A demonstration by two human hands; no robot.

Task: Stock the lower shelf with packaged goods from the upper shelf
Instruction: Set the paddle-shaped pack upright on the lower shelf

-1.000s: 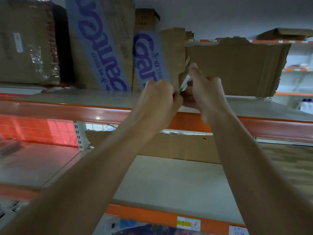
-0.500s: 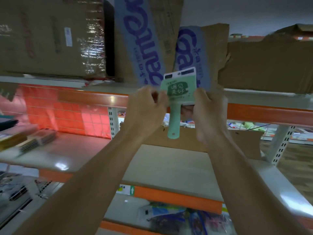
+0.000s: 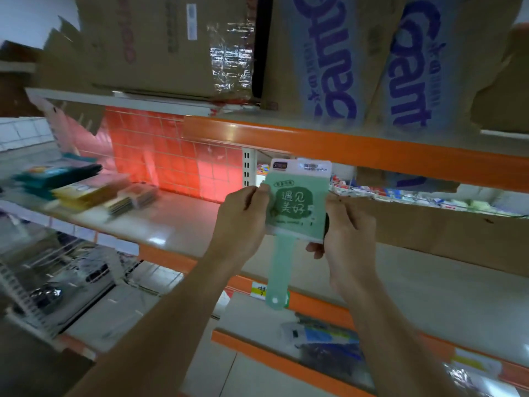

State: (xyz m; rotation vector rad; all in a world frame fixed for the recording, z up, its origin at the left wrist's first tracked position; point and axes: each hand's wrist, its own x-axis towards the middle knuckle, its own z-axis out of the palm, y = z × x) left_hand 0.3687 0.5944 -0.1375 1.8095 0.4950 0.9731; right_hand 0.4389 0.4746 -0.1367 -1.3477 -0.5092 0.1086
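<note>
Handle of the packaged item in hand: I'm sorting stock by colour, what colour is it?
Pale mint green; the handle shows best in the head view.

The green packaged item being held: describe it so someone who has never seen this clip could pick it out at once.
Find the orange beam of the upper shelf loaded with cardboard boxes. Just below it, a flat mint-green paddle sits in the grip of the left hand and right hand. Unlike the flat packs stacked at left, it has a long stem hanging down.
</note>
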